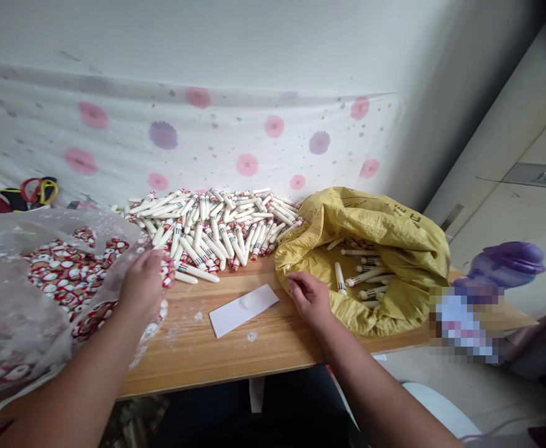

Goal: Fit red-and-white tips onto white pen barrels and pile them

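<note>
My left hand (143, 285) is closed at the fingertips around a small red-and-white figure piece (166, 274), beside the open clear plastic bag (2, 249). Inside that bag lie many such red-and-white figure pieces (63, 274). My right hand (311, 300) has its fingers curled together at the near left rim of a yellow woven sack (413, 249); what they hold, if anything, is hidden. White multicolour pens (366, 274) lie in the sack's mouth. Behind the hands a large heap of white pens (212, 233) with red-and-white ends covers the back of the table.
A flat white card (226, 320) lies on the wooden table (198, 361) between my hands, with plastic scraps around it. Scissors (44, 191) rest at the far left. A purple object (506, 264) stands at the right, near a pale cabinet (510, 199). A flowered sheet (226, 137) covers the wall.
</note>
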{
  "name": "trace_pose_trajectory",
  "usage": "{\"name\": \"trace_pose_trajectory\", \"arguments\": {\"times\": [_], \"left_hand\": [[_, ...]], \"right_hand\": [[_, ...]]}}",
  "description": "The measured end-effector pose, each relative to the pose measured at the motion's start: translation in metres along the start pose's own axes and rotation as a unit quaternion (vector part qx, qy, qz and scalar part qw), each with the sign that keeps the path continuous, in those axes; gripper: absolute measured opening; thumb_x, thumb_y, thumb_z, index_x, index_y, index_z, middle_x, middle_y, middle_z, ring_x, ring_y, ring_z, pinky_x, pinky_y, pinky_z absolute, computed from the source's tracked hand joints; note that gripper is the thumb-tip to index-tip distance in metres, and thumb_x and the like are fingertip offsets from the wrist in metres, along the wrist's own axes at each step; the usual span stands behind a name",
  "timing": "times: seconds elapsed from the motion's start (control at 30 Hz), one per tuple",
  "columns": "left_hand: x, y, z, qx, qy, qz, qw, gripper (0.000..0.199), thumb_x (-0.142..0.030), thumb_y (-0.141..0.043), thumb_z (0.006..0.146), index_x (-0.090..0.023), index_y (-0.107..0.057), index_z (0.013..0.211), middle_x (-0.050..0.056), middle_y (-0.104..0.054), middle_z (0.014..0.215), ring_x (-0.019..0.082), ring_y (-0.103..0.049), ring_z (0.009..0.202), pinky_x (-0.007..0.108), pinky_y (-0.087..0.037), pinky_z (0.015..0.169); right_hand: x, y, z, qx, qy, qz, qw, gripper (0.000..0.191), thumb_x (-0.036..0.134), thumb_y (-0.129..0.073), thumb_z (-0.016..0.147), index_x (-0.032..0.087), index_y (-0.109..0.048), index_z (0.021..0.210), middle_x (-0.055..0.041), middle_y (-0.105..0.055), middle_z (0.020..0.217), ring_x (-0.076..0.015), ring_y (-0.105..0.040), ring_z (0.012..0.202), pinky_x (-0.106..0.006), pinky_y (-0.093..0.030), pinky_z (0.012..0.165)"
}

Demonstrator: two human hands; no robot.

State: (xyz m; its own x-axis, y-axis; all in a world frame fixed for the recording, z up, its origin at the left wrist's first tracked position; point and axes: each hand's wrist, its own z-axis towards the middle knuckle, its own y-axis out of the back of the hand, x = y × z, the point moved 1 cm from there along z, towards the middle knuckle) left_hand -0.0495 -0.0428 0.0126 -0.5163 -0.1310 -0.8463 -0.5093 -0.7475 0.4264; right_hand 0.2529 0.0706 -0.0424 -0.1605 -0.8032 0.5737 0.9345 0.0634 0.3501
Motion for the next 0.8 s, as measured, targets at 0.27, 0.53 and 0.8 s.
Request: {"name": "trace_pose_trajectory", "arguments": {"times": [0.27, 0.53, 0.8], "left_hand": [[-0.053, -0.037, -0.06, 0.111, 0.34, -0.514, 0.78, 0.03, -0.041, -0.045, 0.092, -0.016, -0.055, 0.078, 0.003, -0.056, 0.068, 0.01, -0.052, 0.053, 0.014, -0.033, 0.037], [-0.059, -0.09, -0.11, 0.251, 0.252, -0.434, 0.828, 0.042, -0.053, -0.077, 0.064, -0.018, -0.058, 0.073, -0.003, -0.052, 0.059, 0.01, -0.048, 0.048, 0.017, -0.032, 0.035], [-0.074, -0.098, -0.113, 0.244, 0.231, -0.401, 0.852, 0.057, -0.047, -0.088, 0.047, -0.017, -0.067, 0.09, -0.002, -0.056, 0.063, 0.009, -0.046, 0.051, 0.017, -0.033, 0.036]], "right_hand": [[0.016, -0.004, 0.004, 0.015, 0.024, 0.021, 0.999, 0.015, 0.02, -0.051, 0.088, 0.018, -0.066, 0.091, -0.0049, -0.065, 0.074, -0.0149, -0.06, 0.065, -0.026, -0.049, 0.061], [0.062, -0.023, 0.012, 0.085, 0.031, 0.114, 0.989, 0.022, 0.03, -0.058, 0.089, 0.019, -0.067, 0.106, -0.007, -0.063, 0.088, -0.0157, -0.06, 0.078, -0.027, -0.052, 0.069], [0.058, -0.036, 0.0, -0.159, -0.054, 0.119, 0.979, 0.011, 0.028, -0.064, 0.083, 0.02, -0.06, 0.076, -0.0025, -0.059, 0.073, -0.0147, -0.057, 0.067, -0.028, -0.05, 0.063]]}}
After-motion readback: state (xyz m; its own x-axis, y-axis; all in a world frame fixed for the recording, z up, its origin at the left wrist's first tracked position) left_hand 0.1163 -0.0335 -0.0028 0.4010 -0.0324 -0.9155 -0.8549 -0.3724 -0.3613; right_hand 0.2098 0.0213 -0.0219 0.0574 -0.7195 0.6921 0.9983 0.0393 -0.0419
